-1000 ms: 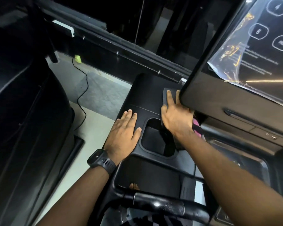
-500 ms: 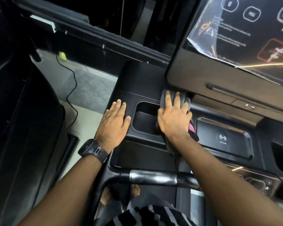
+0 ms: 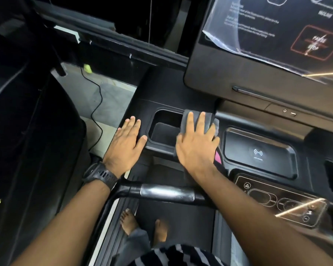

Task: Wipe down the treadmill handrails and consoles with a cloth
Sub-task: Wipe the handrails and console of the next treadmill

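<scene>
Drawn back from the screen [image 3: 258, 73]: my right hand [image 3: 197, 144], spread, pressing the cloth [image 3: 208, 118] beneath its palm. Cloth: soft, light, probably bunches; hold flat-handed. Idle: my left hand [image 3: 126, 143], spread beside the cup holder [image 3: 162, 132].

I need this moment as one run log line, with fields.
step: console wipe | right hand: presses grey cloth flat beside cup holder | left hand: flat on console edge | handrail: no hand on it

Out past the left hand [image 3: 126, 143] I see a dimly lit pale floor [image 3: 112, 96], a thin black cable [image 3: 99, 88] trailing across it, and a small yellow-green object [image 3: 87, 68] farther off.
</scene>
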`<state>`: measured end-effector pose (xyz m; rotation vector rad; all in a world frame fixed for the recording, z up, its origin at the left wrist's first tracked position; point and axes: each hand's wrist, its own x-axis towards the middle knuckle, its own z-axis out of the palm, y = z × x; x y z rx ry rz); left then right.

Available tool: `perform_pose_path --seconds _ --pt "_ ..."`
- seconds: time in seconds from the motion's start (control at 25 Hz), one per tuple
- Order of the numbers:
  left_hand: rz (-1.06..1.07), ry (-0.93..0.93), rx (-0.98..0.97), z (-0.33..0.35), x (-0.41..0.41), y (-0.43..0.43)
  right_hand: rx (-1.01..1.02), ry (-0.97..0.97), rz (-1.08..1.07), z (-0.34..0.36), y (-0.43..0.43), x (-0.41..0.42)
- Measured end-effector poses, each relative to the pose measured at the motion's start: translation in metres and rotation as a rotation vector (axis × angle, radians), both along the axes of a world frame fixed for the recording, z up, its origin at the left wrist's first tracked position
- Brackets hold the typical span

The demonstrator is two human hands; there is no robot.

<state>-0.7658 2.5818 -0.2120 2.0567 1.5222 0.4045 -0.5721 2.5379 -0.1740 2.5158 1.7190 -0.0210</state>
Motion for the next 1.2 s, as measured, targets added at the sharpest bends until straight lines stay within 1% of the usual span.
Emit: perform_pose_path --seconds 0.08,0.12,0.24,0.36,0.4,0.52,0.64,0.76,0.84,0.92,1.04,1.2 --pt "0.007 0.02 -0.002 0.002 0.0 -0.007 0.022 0.056 -0.077 0.008 0.009 0.003" --pt "0.008 0.029 -0.006 0.002 -0.001 -0.012 0.026 0.06 -0.077 0.008 0.004 0.001" --pt "0.015 0.05 0.002 0.001 -0.005 -0.025 0.017 0.018 0.033 -0.005 -0.025 -0.009" --pt "0.029 0.017 -0.013 0.0 -0.009 -0.035 0.051 0.05 -0.012 0.002 -0.026 -0.011" --pt "0.035 0.002 -0.017 -0.001 -0.011 -0.039 0.037 0.041 0.027 0.001 -0.03 -0.012" --pt "0.032 -0.022 -0.021 0.001 -0.019 -0.048 0.049 -0.059 0.337 -0.004 -0.05 -0.013" --pt "0.046 -0.011 -0.009 -0.002 -0.022 -0.051 0.048 -0.151 0.665 -0.007 -0.032 -0.018" --pt "0.04 0.003 -0.005 -0.003 -0.025 -0.055 0.006 -0.183 0.798 -0.012 -0.02 -0.011" --pt "0.052 -0.003 0.002 -0.002 -0.027 -0.059 0.046 -0.188 0.811 -0.018 -0.026 0.003" --pt "0.063 -0.022 0.014 -0.001 -0.028 -0.06 0.079 -0.227 0.79 -0.02 -0.023 -0.01" --pt "0.064 -0.022 0.024 -0.002 -0.029 -0.059 0.052 -0.203 0.801 -0.015 0.004 -0.058" --pt "0.064 0.012 0.026 -0.002 -0.029 -0.057 0.037 -0.17 0.816 -0.02 0.002 -0.048"
